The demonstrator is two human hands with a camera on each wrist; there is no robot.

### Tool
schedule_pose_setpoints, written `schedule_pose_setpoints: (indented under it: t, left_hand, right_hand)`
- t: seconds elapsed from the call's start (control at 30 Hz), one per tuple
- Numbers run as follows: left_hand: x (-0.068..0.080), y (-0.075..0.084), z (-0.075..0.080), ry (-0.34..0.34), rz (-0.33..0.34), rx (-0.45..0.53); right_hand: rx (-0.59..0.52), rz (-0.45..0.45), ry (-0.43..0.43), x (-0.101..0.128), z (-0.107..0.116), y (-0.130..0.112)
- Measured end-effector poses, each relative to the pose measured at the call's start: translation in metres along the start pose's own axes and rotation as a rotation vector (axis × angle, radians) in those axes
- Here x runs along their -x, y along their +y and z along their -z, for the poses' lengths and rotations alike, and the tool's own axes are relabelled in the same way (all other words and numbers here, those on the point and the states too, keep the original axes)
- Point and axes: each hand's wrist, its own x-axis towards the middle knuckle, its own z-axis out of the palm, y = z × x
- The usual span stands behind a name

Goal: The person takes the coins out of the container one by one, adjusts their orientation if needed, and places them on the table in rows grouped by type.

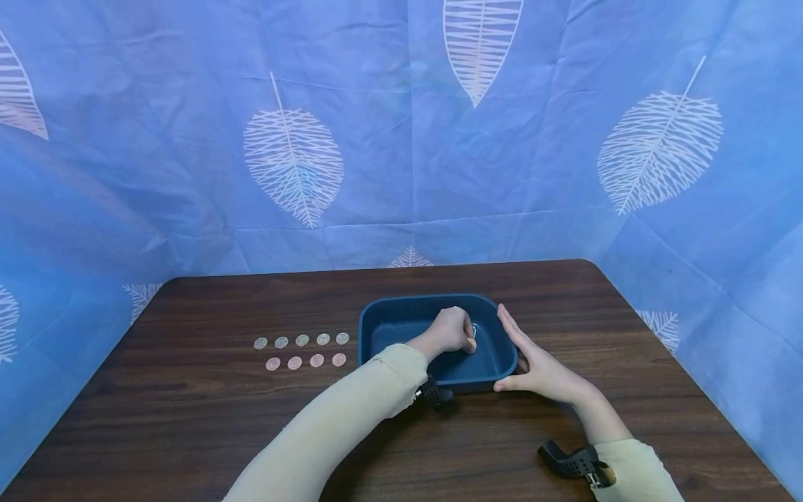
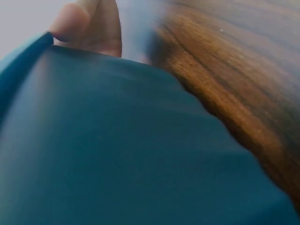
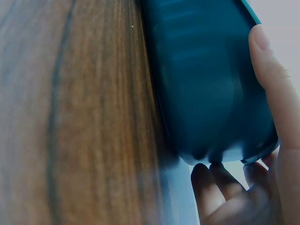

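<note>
A dark blue rectangular tray [image 1: 401, 328] stands on the wooden table. My left hand [image 1: 448, 330] reaches into its right half, fingers curled downward, with a small copper-coloured coin [image 1: 472, 342] seemingly pinched at the fingertips. A pale shiny bit, too small to make out, shows right beside them. Around the tray's right end, my right hand [image 1: 536, 366] grips with the thumb on the front rim and the fingers along the far side. In the right wrist view the thumb [image 3: 265, 58] lies at the rim and the other fingertips touch the tray's end wall. The left wrist view shows mostly tray wall [image 2: 140, 140].
Left of the tray lie two rows of coins: several silvery ones [image 1: 302, 340] behind and several copper ones [image 1: 316, 360] in front. A blue leaf-patterned cloth [image 1: 376, 139] hangs behind the dark wooden table [image 1: 157, 390]. Black camera mounts [image 1: 567, 461] sit at the wrists.
</note>
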Motion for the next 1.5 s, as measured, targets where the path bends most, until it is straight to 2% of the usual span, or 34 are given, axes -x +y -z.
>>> schedule_pose_setpoints:
  t: [0.27,0.37,0.5,0.67,0.83,1.03,1.2,1.5]
  left_hand:
    - [0.006,0.005,0.006,-0.022,-0.089,0.058]
    - [0.012,0.01,0.014,-0.02,-0.114,0.118]
    - [0.025,0.013,0.03,-0.012,-0.161,0.233]
    - [0.047,0.01,0.059,0.018,-0.201,0.324]
    - [0.067,-0.011,0.091,0.081,-0.218,0.362]
    - [0.089,-0.051,0.117,0.169,-0.159,0.385]
    - [0.105,-0.077,0.129,0.209,-0.117,0.402]
    - [0.126,-0.107,0.141,0.256,-0.04,0.414]
  right_hand:
    - [-0.041,0.019,-0.017,0.0,-0.002,0.002]
    - [-0.036,0.014,-0.013,0.0,-0.002,0.003]
    - [-0.032,0.001,-0.013,0.001,-0.003,0.003]
    - [-0.043,-0.006,-0.008,0.0,-0.003,0.004]
    - [-0.03,0.008,0.002,0.0,-0.002,0.003]
    - [-0.023,0.012,-0.006,0.0,-0.001,0.003]
    - [-0.027,0.018,-0.007,0.0,-0.001,0.002]
    - [-0.01,0.015,0.001,0.0,0.0,0.001]
